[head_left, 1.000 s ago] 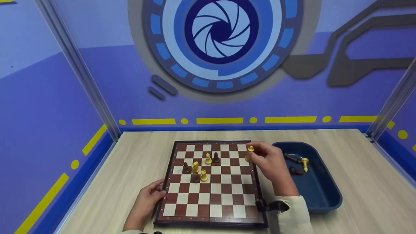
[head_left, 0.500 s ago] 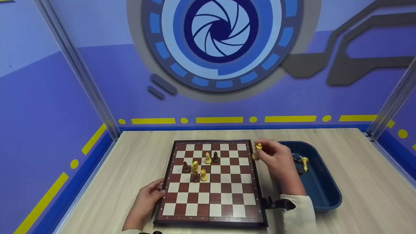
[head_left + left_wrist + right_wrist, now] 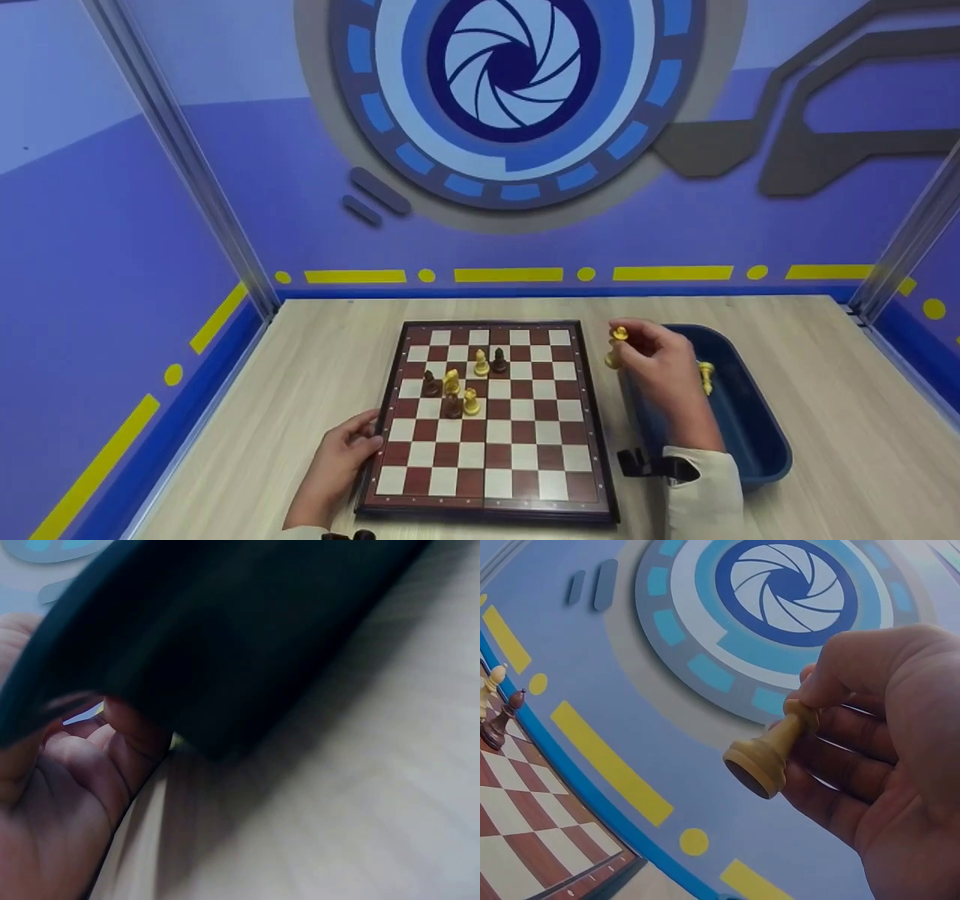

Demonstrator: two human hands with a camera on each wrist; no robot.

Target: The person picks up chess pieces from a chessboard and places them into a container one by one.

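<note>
Right of centre in the head view, we see the right hand (image 3: 664, 373), its wrist toward the bottom of the frame and its fingertips toward the upper left. Thumb and fingers pinch a yellow piece (image 3: 615, 354), the gap between them filled by its narrow upper part. We find the piece in the air, nearly upright with its base lowest, right of the board (image 3: 536, 454). In the right wrist view its base faces lower left, and the remaining fingers curl behind it.

At lower left of the head view, the left hand (image 3: 341, 455) grips the board's left edge, thumb at the rim; in the left wrist view we see fingers bent beneath the dark underside.

Between the board's right edge and the tray (image 3: 750, 450), we see a narrow strip of table (image 3: 862, 420). The right hand overlaps the tray's left rim, near another yellow piece (image 3: 706, 379) lying inside. Broader bare wood flanks board and tray, while the wall (image 3: 525, 251) rises behind the table's far edge. Six chessmen (image 3: 471, 403) stand upper left on the board, leaving its right half mostly open squares.
</note>
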